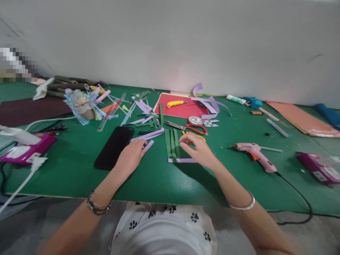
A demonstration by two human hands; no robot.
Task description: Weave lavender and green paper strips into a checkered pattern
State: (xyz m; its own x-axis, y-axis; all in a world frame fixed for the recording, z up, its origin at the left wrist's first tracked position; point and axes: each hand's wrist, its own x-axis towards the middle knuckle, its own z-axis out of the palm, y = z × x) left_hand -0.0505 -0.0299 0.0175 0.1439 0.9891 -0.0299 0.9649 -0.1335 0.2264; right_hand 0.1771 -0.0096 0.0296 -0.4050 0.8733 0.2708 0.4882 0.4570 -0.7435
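A narrow lavender paper strip sticks out from between the thumb and fingers of my left hand, which rests on the table beside a black phone. Several green paper strips lie side by side, with one lavender strip crossing their near ends. Over the right side of these strips is my right hand, its fingers curled and thumb close to the fingertips; anything between them is too small to make out. Red-handled scissors lie just beyond it, partly open.
Loose green and lavender strips lie behind the phone. A yellow cutter rests on red paper. The pink glue gun with its cord is on the right. At left stand a purple power strip and a decorated pot.
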